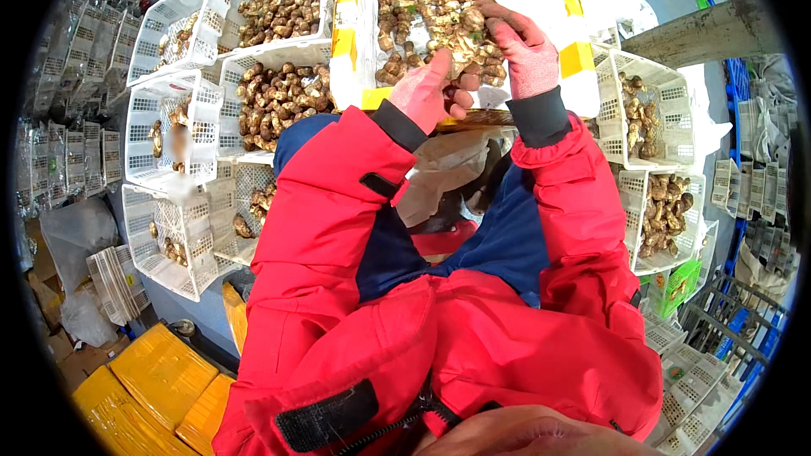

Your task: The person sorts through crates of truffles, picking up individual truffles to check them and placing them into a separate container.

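Holding both hands low over mushrooms (439,13) packed in a white box (367,59) edged with yellow tape (578,57), straight ahead of the blue trouser legs (515,236). Bending the right hand (528,46) over the right part of the layer, fingertips at the caps, with no clear sign of a closed grip. Keeping the left hand (427,95) at the near edge, thumb raised and fingers curled; impossible to make out whether grasping a mushroom or nothing. Could snap a stem or scuff a cap by squeezing or dragging through so tight a layer. Could also sweep pieces over the near rim and down between the legs by pulling back too low, or catch them with the dark cuffs (541,116). Might mix pieces, too, by letting one fall into the white baskets (196,262), close on both sides and holding similar mushrooms.
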{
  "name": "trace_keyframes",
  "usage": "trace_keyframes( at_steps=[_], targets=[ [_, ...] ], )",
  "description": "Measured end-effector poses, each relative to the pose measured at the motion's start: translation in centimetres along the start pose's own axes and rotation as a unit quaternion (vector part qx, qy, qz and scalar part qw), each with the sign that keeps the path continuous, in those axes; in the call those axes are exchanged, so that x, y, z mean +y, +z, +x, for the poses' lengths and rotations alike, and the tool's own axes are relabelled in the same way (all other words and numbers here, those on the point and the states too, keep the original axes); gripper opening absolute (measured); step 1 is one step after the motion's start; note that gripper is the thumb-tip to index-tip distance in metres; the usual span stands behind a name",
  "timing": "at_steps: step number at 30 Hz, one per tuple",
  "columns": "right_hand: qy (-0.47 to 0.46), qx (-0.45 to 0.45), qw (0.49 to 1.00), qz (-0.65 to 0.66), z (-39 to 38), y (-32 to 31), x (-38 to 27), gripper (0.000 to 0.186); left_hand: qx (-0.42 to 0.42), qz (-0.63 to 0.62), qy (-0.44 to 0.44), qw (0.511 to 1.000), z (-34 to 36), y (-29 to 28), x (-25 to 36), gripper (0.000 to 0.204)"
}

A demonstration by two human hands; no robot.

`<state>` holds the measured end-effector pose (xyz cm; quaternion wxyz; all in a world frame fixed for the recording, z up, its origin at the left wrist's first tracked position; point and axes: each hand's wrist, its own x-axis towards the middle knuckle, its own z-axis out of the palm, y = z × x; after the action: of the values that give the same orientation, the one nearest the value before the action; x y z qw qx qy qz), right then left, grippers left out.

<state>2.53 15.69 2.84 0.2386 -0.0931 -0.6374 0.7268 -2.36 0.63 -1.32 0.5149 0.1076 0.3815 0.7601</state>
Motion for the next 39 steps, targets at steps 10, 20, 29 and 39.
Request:
trace_keyframes(
  at_steps=[10, 20, 29, 39],
  targets=[
    [0.169, -0.092, 0.981, -0.027, 0.8, -3.2, 1.6, 0.035, 0.091, -0.038, 0.033, 0.995, -3.4, 0.3, 4.9, 0.051],
    [0.148, -0.341, 0.782, -0.500, 10.4, -2.8, 5.5, 0.032, 0.241, -0.094, 0.271, 0.927, -25.3, -19.1, 5.1, 0.047],
    [0.277, -0.521, 0.462, -0.662, 9.9, -8.4, 23.1, 0.028, 0.577, -0.207, 0.014, 0.790, -36.2, -28.0, -18.2, 0.044],
    [0.066, -0.507, 0.409, -0.756, 2.4, -10.0, 29.8, 0.018, 0.487, -0.214, -0.026, 0.847, -31.1, -28.7, -13.8, 0.045]
  ],
)
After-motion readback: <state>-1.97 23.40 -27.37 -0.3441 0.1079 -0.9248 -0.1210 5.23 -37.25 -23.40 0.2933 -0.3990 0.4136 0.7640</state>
